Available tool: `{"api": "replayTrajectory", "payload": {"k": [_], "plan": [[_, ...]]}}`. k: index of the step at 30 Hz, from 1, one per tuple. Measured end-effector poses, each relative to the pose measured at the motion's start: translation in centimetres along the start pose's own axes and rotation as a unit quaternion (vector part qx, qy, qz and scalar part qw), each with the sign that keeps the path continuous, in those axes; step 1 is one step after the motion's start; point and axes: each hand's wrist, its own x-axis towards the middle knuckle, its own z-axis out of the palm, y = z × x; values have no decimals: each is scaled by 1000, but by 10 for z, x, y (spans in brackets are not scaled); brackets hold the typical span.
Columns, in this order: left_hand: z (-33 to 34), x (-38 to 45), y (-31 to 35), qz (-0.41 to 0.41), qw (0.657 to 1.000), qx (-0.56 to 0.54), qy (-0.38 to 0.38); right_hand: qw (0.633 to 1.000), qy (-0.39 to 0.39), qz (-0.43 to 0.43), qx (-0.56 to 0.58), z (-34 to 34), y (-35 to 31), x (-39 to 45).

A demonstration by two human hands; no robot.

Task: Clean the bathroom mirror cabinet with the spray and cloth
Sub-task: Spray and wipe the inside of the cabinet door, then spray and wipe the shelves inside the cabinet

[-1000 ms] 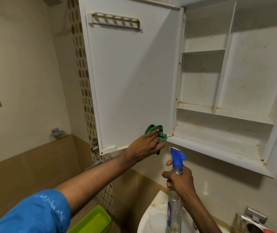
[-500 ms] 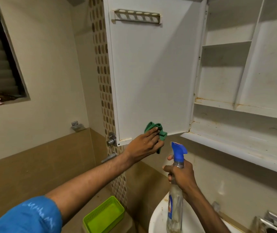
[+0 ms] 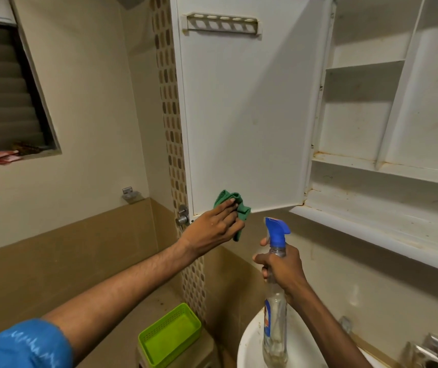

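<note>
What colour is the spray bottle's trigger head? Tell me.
Blue: the clear spray bottle's trigger head, seen in the head view.

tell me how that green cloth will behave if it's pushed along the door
Probably floppy: the green cloth is bunched in folds under the left hand, so it should drag and crumple rather than slide flat. It looks light, and a loose end hangs below the door edge.
</note>
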Motion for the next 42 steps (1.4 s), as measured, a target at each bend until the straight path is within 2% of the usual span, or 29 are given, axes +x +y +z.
{"api": "replayTrajectory", "payload": {"k": [12, 18, 22, 25, 26, 27, 28, 30, 31, 32, 34, 36, 37, 38, 39, 41, 42], "plan": [[-14, -31, -10, -21, 1000, -17, -11, 999, -46, 11, 13, 11, 1, -10], [-18, -33, -12, -38, 998, -51, -26, 999, -34, 18, 26, 4, -1, -13], [-22, -29, -3, -94, 992, -88, 4, 999, -11, 9, 31, -6, -9, -14], [-33, -9, 10, -191, 970, -150, 33, 999, 19, -7, 39, -20, -19, -16], [-38, 1, 13, -247, 949, -193, 35, 998, 32, -14, 45, -25, -24, -16], [-45, 11, 15, -314, 912, -262, 30, 998, 44, -21, 50, -30, -29, -17], [-50, 24, 15, -386, 858, -339, 31, 996, 59, -28, 52, -36, -35, -17], [-52, 49, 12, -519, 709, -476, 31, 994, 84, -38, 50, -46, -48, -18], [-52, 63, 8, -561, 626, -541, 26, 993, 96, -44, 47, -52, -55, -18], [-52, 75, 4, -588, 529, -611, 14, 992, 104, -49, 45, -57, -62, -18], [-57, 103, -8, -599, 341, -724, 12, 990, 123, -58, 43, -69, -79, -18], [-65, 127, -19, -576, 197, -793, 25, 987, 144, -67, 35, -80, -96, -18], [-71, 142, -25, -552, 151, -819, 31, 984, 155, -77, 28, -88, -107, -18], [-76, 151, -30, -537, 127, -832, 45, 985, 154, -78, 19, -92, -115, -20], [-81, 166, -36, -517, 119, -846, 58, 984, 156, -85, 9, -98, -126, -20], [-93, 192, -49, -492, 131, -856, 88, 983, 155, -97, -11, -106, -148, -22], [-97, 204, -55, -490, 155, -851, 108, 982, 156, -102, -21, -109, -160, -22]]}}
